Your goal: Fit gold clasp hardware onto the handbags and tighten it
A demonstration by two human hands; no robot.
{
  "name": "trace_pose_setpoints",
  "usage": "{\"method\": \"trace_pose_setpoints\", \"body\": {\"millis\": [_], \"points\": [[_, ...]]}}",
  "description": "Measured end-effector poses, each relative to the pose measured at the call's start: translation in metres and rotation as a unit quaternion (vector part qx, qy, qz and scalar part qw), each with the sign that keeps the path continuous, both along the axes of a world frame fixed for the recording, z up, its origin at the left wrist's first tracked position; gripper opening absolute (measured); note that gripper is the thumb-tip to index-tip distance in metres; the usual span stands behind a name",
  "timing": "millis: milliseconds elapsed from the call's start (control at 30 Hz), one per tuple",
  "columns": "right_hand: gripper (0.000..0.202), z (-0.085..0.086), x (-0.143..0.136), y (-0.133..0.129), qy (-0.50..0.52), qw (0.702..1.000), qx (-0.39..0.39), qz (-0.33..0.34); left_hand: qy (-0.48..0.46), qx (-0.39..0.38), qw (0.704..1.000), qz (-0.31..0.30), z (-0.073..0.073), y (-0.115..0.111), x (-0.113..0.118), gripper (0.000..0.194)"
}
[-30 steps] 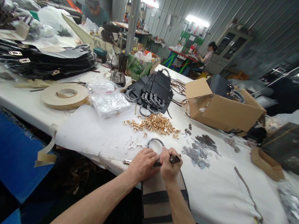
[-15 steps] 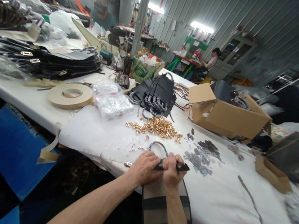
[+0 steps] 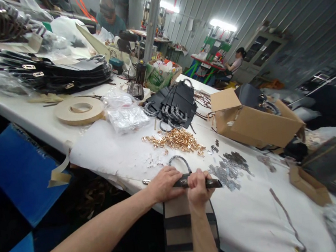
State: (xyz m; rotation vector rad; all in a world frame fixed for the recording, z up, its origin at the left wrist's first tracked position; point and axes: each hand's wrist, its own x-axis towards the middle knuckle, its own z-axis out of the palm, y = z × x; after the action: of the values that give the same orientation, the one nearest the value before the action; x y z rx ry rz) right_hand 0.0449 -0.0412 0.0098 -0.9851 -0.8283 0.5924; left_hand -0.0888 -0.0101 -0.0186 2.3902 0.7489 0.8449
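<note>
A handbag piece lies at the table's near edge: a beige-and-black banded panel [image 3: 175, 211] hangs towards me, with a braided handle loop [image 3: 180, 159] beyond it. A narrow dark strip [image 3: 214, 183] runs across its top, with a small silver metal fitting [image 3: 146, 182] at the left end. My left hand [image 3: 165, 183] lies over the strip, fingers on top and thumb below. My right hand [image 3: 198, 184] is closed in a fist round the strip further right. The fingers hide how strip and panel join. Gold metal fittings [image 3: 180, 141] and flat grey metal plates [image 3: 230, 171] lie beyond.
On the white table [image 3: 246, 218] are a tape roll [image 3: 62, 114], a plastic-wrapped packet [image 3: 127, 118], black handled pieces [image 3: 180, 100] and an open cardboard box [image 3: 256, 125]. Black bag pieces [image 3: 57, 76] are stacked at left. Two people sit in the background.
Both hands and the strip have shifted slightly right in view. The right fist has turned a little, and more of the strip's right end shows. The camera view has moved slightly.
</note>
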Motion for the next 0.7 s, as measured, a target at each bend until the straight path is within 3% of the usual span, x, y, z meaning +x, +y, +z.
{"method": "trace_pose_setpoints", "body": {"millis": [133, 200, 333, 500, 700], "points": [[0.050, 0.013, 0.021, -0.010, 0.066, 0.997, 0.017, -0.019, 0.013, 0.017, 1.000, -0.005, 0.002, -0.004, -0.024, 0.082], [0.049, 0.017, 0.029, -0.015, 0.080, 0.996, 0.007, -0.029, 0.003, 0.011, 1.000, 0.027, 0.004, -0.009, -0.038, 0.088], [0.048, 0.024, 0.027, -0.021, 0.095, 0.995, -0.003, -0.027, -0.025, -0.015, 0.995, 0.090, 0.004, -0.019, -0.054, 0.068], [0.048, 0.027, 0.003, -0.019, 0.085, 0.996, 0.007, 0.024, -0.050, -0.027, 0.990, 0.130, -0.002, -0.029, -0.051, 0.041], [0.049, 0.006, -0.013, -0.015, 0.016, 0.999, -0.024, 0.020, -0.076, -0.051, 0.977, 0.193, -0.002, -0.042, -0.042, 0.032]]}}
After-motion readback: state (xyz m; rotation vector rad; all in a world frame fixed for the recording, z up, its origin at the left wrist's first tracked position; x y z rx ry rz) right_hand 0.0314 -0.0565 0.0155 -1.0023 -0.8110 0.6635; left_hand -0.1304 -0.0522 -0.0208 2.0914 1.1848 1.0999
